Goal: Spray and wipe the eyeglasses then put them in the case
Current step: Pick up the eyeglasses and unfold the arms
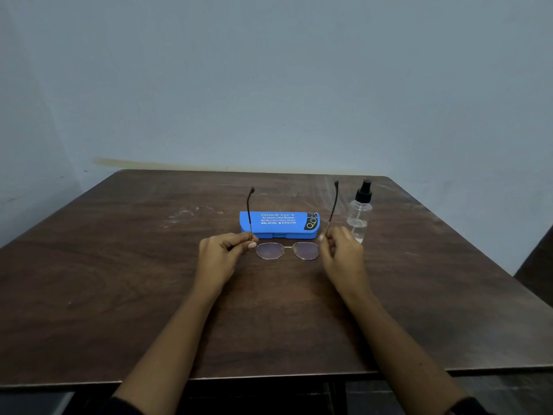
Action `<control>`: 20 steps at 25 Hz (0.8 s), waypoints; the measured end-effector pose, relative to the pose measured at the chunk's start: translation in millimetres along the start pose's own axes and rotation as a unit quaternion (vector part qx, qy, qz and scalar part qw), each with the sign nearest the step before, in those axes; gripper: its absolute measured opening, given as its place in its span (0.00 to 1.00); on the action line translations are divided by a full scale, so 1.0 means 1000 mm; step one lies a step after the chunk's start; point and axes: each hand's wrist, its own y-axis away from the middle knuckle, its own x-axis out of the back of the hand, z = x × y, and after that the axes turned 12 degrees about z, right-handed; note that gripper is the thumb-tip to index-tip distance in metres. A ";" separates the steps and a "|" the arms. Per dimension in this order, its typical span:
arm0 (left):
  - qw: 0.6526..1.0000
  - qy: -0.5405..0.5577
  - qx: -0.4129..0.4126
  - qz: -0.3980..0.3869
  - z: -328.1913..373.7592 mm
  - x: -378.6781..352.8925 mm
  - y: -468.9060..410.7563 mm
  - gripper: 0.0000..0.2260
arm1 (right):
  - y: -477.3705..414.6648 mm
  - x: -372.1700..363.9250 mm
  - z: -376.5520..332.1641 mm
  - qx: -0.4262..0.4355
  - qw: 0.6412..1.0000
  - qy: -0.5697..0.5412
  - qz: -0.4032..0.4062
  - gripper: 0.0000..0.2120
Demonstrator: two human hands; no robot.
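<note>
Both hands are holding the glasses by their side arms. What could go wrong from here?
1. The spray bottle stands just beyond the right hand; a careless reach might knock it over.
2. The left hand and right hand pinch the thin eyeglasses near the hinges; pulling outward could bend the frame.
3. The case lies shut, so one hand must let go to open it, and the eyeglasses might slip.

Dim, cool, even light; source not evident. The wall [269, 70] reads flat blue-grey, slightly darker toward the left edge. Dark table [119, 265] carries a pale, streaky sheen on its far right part, beside the spray bottle [360, 211] (small highlights on its clear body). Shadows soft and weak. Lenses of the eyeglasses [287, 250] show a faint purplish reflection. Overall soft; small print on the case [279, 224] smeared. Table edges bow from wide-angle distortion.
</note>
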 end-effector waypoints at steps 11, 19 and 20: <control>0.998 -0.012 -0.021 0.055 -0.001 -0.004 0.000 0.09 | -0.003 -0.002 0.008 -0.081 0.986 -0.143 0.013 0.03; 0.999 0.007 0.007 0.049 0.003 -0.008 -0.003 0.06 | -0.006 -0.005 0.008 -0.129 0.971 -0.201 0.012 0.06; 0.999 0.013 0.015 0.043 0.003 -0.009 -0.003 0.06 | -0.006 -0.006 0.008 -0.129 0.971 -0.200 0.010 0.05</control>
